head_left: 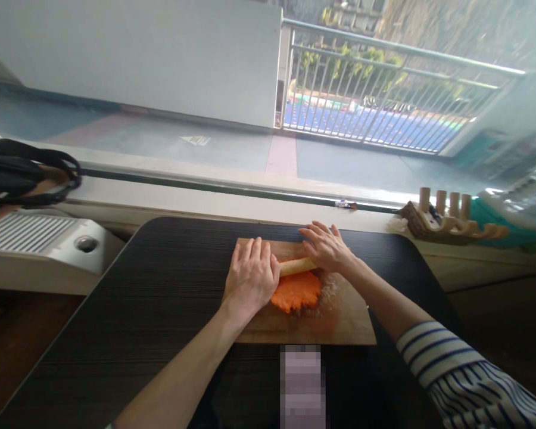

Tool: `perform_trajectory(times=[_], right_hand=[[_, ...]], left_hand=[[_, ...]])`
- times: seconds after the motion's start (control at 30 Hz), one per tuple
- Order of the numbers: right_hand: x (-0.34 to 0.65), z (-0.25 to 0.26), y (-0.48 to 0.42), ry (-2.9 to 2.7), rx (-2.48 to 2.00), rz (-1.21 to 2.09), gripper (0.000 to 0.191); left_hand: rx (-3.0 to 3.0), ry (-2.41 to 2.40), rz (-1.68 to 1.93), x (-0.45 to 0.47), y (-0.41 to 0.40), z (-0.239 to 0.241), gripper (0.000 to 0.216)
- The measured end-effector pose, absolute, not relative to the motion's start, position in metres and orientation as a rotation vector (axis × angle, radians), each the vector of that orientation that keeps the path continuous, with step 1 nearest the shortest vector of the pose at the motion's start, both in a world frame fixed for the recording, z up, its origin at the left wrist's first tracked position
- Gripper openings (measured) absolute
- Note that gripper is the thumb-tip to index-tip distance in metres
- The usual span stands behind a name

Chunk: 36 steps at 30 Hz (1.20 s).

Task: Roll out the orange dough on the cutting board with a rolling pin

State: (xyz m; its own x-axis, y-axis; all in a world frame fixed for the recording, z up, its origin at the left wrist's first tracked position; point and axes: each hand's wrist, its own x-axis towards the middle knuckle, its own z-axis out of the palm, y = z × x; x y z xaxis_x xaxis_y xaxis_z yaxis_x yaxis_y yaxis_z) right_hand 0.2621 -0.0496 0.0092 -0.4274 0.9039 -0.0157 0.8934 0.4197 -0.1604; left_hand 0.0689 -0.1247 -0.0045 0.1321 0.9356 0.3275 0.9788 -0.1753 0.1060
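Observation:
A flat piece of orange dough point(296, 292) lies on a wooden board point(339, 322) on the dark table. A pale wooden rolling pin point(296, 266) rests across the dough's far edge. My left hand point(250, 277) lies on the pin's left end, palm down, fingers together and slightly curved. My right hand point(325, 247) presses flat on the pin's right end, fingers stretched out. White flour dusts the board to the right of the dough.
The dark table point(152, 310) stands against a window sill. A white appliance point(40, 244) and a black bag point(22, 173) are at the left. A wooden rack point(442, 220) sits on the sill at right. Outside is a balcony with a metal railing point(397, 95).

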Motion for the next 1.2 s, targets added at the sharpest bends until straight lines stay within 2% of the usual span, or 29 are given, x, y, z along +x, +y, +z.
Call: perform_trajectory(times=[1.2], right_hand=[[0.243,0.012,-0.009,-2.607,-1.544,0.308,0.045]], left_hand=[[-2.182,-2.001,-0.444,0.068,-0.12,-0.003,0.047]])
